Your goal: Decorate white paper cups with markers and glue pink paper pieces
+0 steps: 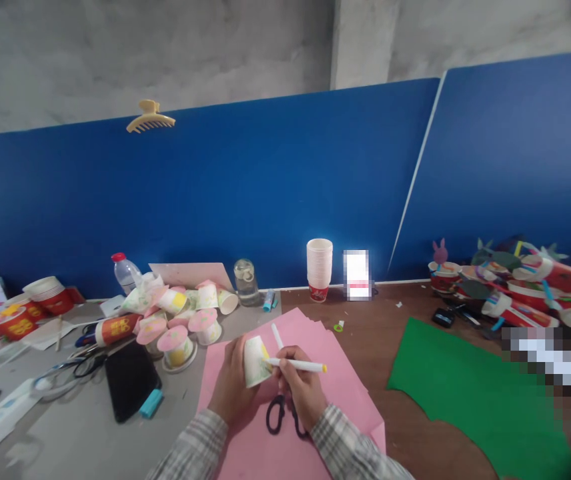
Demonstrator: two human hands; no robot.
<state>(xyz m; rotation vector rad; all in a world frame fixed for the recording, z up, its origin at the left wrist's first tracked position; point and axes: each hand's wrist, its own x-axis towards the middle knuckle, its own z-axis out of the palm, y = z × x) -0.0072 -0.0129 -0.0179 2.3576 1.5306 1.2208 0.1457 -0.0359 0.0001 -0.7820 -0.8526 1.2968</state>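
Observation:
My left hand [232,375] is wrapped around a white paper cup [254,363], tilted, with a yellow patch and faint green print on its side. In my right hand [304,385] is a white marker [299,365] with a yellow end, its tip at the cup's yellow patch. Both hands are above stacked pink paper sheets [338,400]. Black-handled scissors [275,415] lie on the pink paper under my right hand, partly covered by it. A slim pale strip [277,335] shows beyond my fingers; I cannot tell whether it is the scissors' blade.
Left stand decorated cups with pink discs [173,339], a black phone [130,380], a glass jar [247,283] and cables. A stack of white cups [319,267] is by the blue partition [265,187]. Right lie green paper [470,393] and a heap of cup crafts [525,287].

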